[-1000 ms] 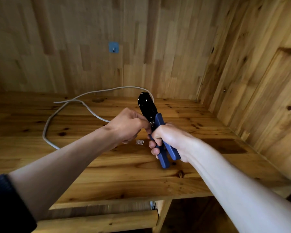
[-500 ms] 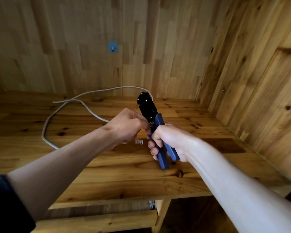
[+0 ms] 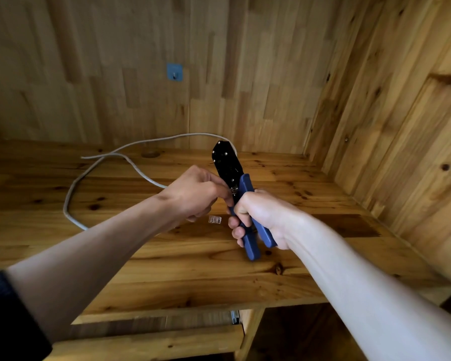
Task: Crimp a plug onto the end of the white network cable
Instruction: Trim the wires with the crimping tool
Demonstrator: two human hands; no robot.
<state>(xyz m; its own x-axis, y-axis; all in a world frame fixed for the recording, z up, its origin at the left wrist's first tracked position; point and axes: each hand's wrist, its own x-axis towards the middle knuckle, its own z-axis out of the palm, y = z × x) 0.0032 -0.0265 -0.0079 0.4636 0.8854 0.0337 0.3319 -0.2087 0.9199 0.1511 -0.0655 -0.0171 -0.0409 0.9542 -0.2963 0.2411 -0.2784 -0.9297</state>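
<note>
While my left hand (image 3: 195, 194) pinches the plug (image 3: 233, 190) on the end of the white network cable (image 3: 188, 134) at the slot of the crimper (image 3: 228, 165) and my right hand (image 3: 261, 212) grips its blue handles, I judge a crooked seating would let wires slip back, leaving a bad crimp.

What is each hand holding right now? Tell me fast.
Left hand: closed, pinching the white cable end at the crimping tool slot.
Right hand: closed around the crimping tool's blue handles.
</note>
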